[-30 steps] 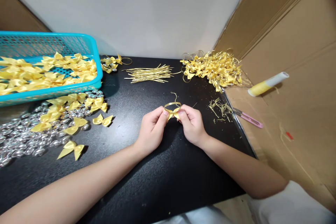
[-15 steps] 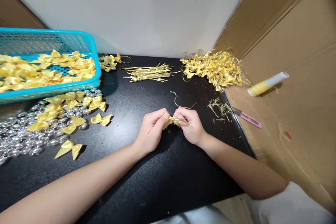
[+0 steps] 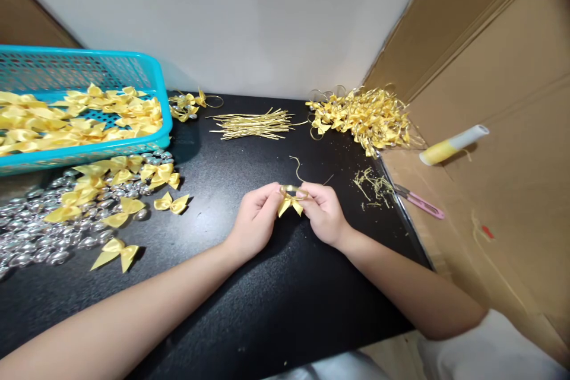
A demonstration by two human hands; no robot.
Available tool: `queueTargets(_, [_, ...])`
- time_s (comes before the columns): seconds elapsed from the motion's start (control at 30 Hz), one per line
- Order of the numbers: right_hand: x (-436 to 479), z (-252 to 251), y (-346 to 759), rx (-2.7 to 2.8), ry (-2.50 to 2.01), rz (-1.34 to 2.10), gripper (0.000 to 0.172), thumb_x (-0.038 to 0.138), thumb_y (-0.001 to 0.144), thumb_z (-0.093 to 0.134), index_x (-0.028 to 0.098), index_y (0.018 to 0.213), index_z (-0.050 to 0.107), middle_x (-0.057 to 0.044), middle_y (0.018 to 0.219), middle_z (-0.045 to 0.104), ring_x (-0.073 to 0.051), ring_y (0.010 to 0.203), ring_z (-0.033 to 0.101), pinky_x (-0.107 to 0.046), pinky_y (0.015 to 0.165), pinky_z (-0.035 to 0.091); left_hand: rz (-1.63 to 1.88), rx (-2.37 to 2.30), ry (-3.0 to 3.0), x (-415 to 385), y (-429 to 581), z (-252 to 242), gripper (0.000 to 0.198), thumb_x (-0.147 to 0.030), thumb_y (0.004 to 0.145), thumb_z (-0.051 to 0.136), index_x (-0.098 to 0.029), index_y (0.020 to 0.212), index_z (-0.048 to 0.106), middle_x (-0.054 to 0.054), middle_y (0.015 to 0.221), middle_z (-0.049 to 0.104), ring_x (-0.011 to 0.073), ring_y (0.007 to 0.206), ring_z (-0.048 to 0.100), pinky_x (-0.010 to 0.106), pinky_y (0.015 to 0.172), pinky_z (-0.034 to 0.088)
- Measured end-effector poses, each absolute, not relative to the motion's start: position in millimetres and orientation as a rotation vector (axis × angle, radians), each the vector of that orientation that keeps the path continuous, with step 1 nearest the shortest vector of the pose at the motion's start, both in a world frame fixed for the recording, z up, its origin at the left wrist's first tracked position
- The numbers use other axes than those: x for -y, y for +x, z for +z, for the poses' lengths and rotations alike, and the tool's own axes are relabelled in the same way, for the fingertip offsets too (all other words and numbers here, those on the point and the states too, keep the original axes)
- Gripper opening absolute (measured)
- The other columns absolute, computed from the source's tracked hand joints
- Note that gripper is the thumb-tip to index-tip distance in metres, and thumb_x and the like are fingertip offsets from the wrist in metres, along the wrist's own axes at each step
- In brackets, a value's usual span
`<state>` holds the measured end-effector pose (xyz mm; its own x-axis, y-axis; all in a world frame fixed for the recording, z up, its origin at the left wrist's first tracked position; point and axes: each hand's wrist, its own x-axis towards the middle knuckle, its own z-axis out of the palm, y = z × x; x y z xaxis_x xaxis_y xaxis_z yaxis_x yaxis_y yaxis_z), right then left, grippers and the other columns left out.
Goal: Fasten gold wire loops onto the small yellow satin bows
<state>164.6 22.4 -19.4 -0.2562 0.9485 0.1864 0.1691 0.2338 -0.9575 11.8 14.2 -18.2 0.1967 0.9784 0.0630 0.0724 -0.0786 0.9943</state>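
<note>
Pinching the gold loop (image 3: 291,189) from either side, your left hand (image 3: 258,214) and right hand (image 3: 327,214) face each other, the loop's long axis running sideways between them. The yellow bow (image 3: 290,206) sits on its near side, between your thumbs, tails pointing toward you, neither hand clearly nearer; fingertips hide the loop's ends.

Before the gold strips (image 3: 256,124), the bench (image 3: 227,167) offers passage up to the left hand (image 3: 257,215), bow (image 3: 290,206) and right hand (image 3: 328,215). Left of the strips the turquoise basket (image 3: 154,68) blocks; right, a heap of bows (image 3: 365,119); behind, the wall (image 3: 231,18).
</note>
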Motion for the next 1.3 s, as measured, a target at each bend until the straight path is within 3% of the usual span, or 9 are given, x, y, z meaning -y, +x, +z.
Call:
queueTargets(0.47, [-24,-21,166,1.589,-1.115,1.144,0.036,0.034,0.088,0.048,0.02,0.057,0.038,0.006,0.053,0.035,-0.008,0.051,0.033,-0.024,0.052,0.027,1.091,-1.131,1.441,-15,13,-17,0.037,-0.036,0.093,0.042,-0.019,0.06,0.041,-0.005,0.057,0.036,0.0099,0.054,0.032,0.024,0.052,0.028])
queueTargets(0.7, [-25,-12,170,1.728,-1.052,0.967,0.035,0.03,0.09,0.048,0.019,0.057,0.041,0.005,0.054,0.039,-0.008,0.05,0.035,-0.024,0.051,0.027,1.134,-1.183,1.533,-12,14,-15,0.037,-0.034,0.094,0.042,-0.02,0.06,0.038,-0.005,0.056,0.035,0.0098,0.052,0.033,0.025,0.05,0.028])
queueTargets(1.0, [-33,-5,191,1.807,-0.822,1.243,0.04,0.045,0.093,0.049,0.017,0.066,0.055,0.002,0.056,0.051,-0.009,0.05,0.045,-0.024,0.053,0.036,1.104,-1.075,1.68,-12,9,-14,0.037,-0.033,0.097,0.042,-0.018,0.063,0.044,-0.004,0.059,0.042,0.0104,0.055,0.039,0.025,0.056,0.032])
queueTargets(1.3, [-33,-5,187,1.815,-0.944,1.224,0.046,0.053,0.086,0.054,0.019,0.055,0.048,0.004,0.049,0.046,-0.009,0.047,0.04,-0.024,0.051,0.032,0.966,-0.949,1.596,-13,7,-13,0.035,-0.033,0.094,0.046,-0.017,0.062,0.049,-0.003,0.058,0.048,0.0108,0.056,0.043,0.025,0.057,0.034])
